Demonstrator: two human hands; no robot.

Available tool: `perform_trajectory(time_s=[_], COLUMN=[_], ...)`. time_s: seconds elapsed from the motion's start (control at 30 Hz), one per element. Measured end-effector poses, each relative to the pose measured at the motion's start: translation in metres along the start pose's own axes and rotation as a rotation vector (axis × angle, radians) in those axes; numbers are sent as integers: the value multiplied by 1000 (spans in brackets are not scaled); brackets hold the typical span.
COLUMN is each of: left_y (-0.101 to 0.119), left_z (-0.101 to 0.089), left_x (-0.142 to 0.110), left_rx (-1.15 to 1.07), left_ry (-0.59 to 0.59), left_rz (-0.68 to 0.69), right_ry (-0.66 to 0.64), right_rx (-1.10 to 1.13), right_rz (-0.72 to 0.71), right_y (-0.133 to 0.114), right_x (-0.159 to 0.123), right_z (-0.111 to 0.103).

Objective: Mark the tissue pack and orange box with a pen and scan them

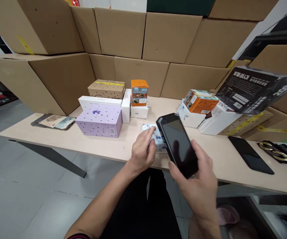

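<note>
My right hand [199,181] is wrapped round a black handheld device [178,144] with a dark screen, held tilted above the table's front edge. Just left of it, my left hand [143,151] rests on a small white and blue packet [155,136] lying flat on the table, fingers curled over its near side. The device's top end covers part of the packet.
The light wooden table [101,146] carries a purple box [100,121], white boxes [126,105], an orange carton [139,93], another orange carton [200,101] and a black flat device [250,154]. Large cardboard boxes [143,36] wall the back and left.
</note>
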State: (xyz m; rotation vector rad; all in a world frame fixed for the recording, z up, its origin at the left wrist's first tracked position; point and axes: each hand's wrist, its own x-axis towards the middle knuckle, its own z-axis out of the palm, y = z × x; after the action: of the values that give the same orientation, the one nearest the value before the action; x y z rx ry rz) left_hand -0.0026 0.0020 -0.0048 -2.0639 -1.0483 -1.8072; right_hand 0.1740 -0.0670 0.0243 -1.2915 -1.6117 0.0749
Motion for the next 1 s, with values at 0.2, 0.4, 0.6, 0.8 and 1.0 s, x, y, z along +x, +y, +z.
perform_trajectory(time_s=[0.2, 0.4, 0.6, 0.8, 1.0], left_y=[1, -2, -3, -1, 1], left_z=[-6, -5, -5, -6, -6], left_x=[-3, -3, -3, -1, 2], left_rx=[-51, -41, -69, -48, -17], left_ry=[-130, -150, -169, -205, -212], left_rz=[-107, -141, -152, -80, -43], right_ry=[51, 27, 51, 121, 143], right_rx=[-133, -147, -157, -194, -219], right_rz=[-215, -212, -225, -246, -231], right_y=[-7, -4, -2, 3, 6], right_x=[0, -1, -3, 1, 3], right_z=[29, 34, 38, 40, 42])
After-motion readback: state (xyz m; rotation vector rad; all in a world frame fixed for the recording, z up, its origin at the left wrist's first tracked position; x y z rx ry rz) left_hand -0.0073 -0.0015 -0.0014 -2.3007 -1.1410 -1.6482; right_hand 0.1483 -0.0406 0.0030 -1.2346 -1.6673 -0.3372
